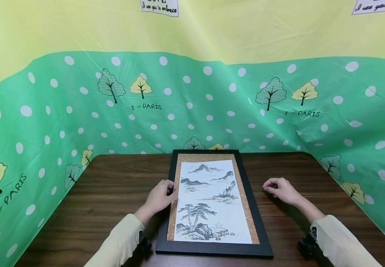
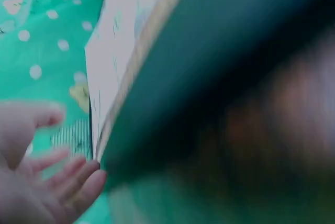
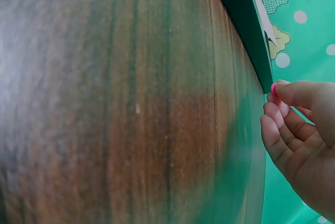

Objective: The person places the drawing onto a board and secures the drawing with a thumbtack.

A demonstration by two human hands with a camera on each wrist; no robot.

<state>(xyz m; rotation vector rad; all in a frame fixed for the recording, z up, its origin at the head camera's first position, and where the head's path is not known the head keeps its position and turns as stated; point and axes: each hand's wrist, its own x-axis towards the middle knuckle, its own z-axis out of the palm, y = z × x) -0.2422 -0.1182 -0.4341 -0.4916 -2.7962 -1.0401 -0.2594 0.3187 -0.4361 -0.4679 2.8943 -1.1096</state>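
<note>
A black picture frame [image 1: 255, 222] lies on the table, with a tan border [image 1: 170, 222] around a white sheet [image 1: 209, 196] of ink mountains and pines. My left hand [image 1: 160, 194] is at the frame's left side, its thumb reaching over the edge. In the left wrist view that hand [image 2: 52, 177] has thumb and fingers spread apart, holding nothing visible; whether it touches the frame is unclear. To the right of the frame, my right hand [image 1: 283, 190] is above the table. Between its thumb and forefinger it pinches a small pink piece [image 3: 274, 88], mostly hidden by the fingertips.
Dark brown wood makes up the tabletop [image 1: 118, 185]. Behind it and along both sides hangs a green and yellow cloth [image 1: 192, 92] with white dots and printed trees. The far end of the frame reaches the table's back edge.
</note>
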